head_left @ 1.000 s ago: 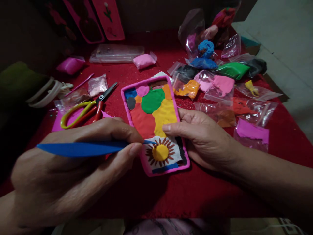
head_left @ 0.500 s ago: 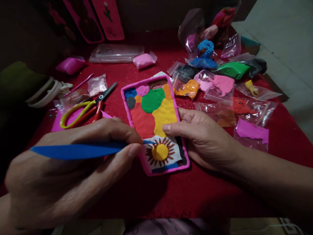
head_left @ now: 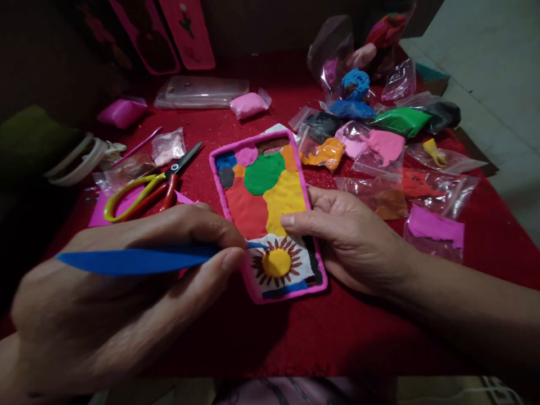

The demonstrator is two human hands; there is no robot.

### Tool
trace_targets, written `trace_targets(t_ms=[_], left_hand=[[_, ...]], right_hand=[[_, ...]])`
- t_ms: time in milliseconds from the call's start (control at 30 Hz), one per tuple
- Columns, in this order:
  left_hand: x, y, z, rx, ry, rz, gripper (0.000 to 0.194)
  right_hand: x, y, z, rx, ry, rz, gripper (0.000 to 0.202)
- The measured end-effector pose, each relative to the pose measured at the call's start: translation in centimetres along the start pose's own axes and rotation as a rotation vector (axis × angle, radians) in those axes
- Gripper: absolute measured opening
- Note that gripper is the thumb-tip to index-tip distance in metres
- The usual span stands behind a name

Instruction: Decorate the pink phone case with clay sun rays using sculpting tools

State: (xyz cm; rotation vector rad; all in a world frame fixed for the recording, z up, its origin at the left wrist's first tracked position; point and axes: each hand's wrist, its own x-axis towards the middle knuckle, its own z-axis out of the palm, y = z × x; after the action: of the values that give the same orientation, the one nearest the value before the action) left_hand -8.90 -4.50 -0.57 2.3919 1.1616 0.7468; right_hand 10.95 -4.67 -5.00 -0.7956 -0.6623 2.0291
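Observation:
My left hand [head_left: 139, 304] pinches a blue pointed modelling tool [head_left: 139, 261] between thumb and forefinger. The tool's thin tip meets the upper edge of a yellow clay disc [head_left: 277, 264] ringed by brown petals on a white patch. This flower lies at the near end of a phone case [head_left: 248, 208] covered in coloured clay, with a pink clay rim around it. My right hand [head_left: 358, 239] grips the case by its right side, thumb on the yellow patch and fingers hidden beneath. The case is slightly tilted above the red cloth.
Scissors [head_left: 156, 188] with yellow and red handles lie behind my left hand. Bags of coloured clay [head_left: 400, 121] crowd the right and back. Clear phone cases [head_left: 202, 91] are stacked at the back, and a white-rimmed container [head_left: 76, 163] lies on the left.
My left hand and the blue tool have shifted very slightly to the right, the tip staying at the flower's centre. The case and my right hand are practically still.

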Motion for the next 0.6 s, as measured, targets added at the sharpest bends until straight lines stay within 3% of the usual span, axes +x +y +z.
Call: trace_targets(t_ms=[600], left_hand=[[0.07, 0.33, 0.31, 0.028, -0.034, -0.022, 0.012]], right_hand=[[-0.02, -0.05, -0.01, -0.015, 0.016, 0.001, 0.012]])
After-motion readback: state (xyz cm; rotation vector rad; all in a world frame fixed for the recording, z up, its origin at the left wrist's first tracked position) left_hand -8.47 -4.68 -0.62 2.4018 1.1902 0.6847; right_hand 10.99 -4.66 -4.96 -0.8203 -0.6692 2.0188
